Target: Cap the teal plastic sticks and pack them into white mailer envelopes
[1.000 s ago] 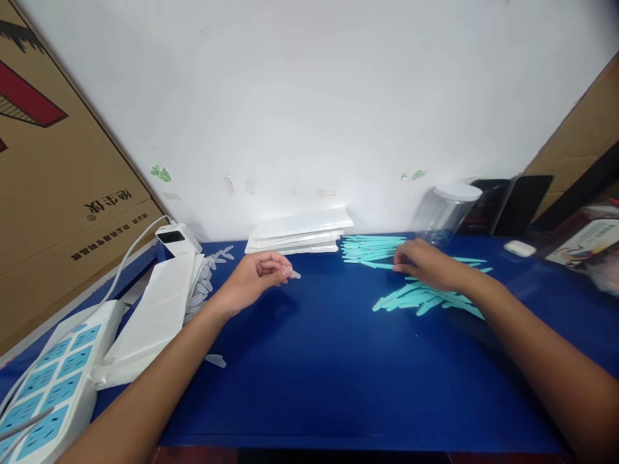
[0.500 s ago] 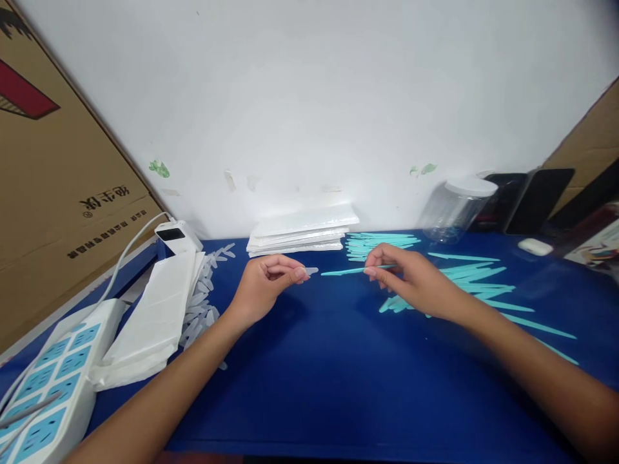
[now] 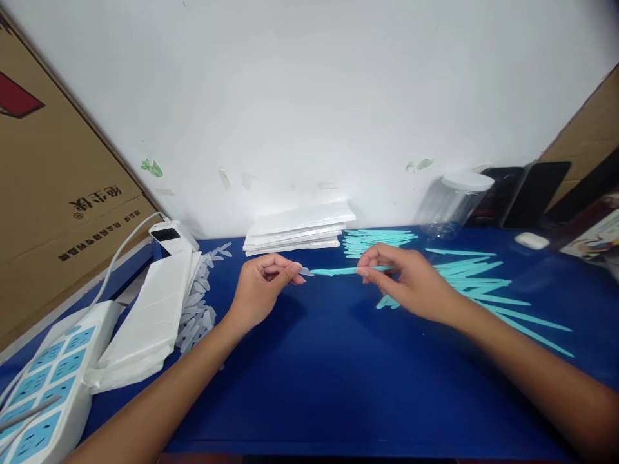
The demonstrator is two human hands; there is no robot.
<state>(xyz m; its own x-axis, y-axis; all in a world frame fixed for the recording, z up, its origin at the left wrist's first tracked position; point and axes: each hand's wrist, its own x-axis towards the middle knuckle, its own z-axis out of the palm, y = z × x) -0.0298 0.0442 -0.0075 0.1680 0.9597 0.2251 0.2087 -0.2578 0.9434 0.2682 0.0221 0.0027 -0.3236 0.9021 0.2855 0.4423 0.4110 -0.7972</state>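
Blue table (image 3: 300, 386); turquoise stick (image 3: 341, 271) in right hand (image 3: 411, 281)

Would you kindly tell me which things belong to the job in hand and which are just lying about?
Seemingly part of the work:
turquoise stick, in the right hand
translucent piece, in the left hand
loose turquoise sticks
loose translucent pieces

Seemingly just lying about:
power strip
lidded clear jar
small white case
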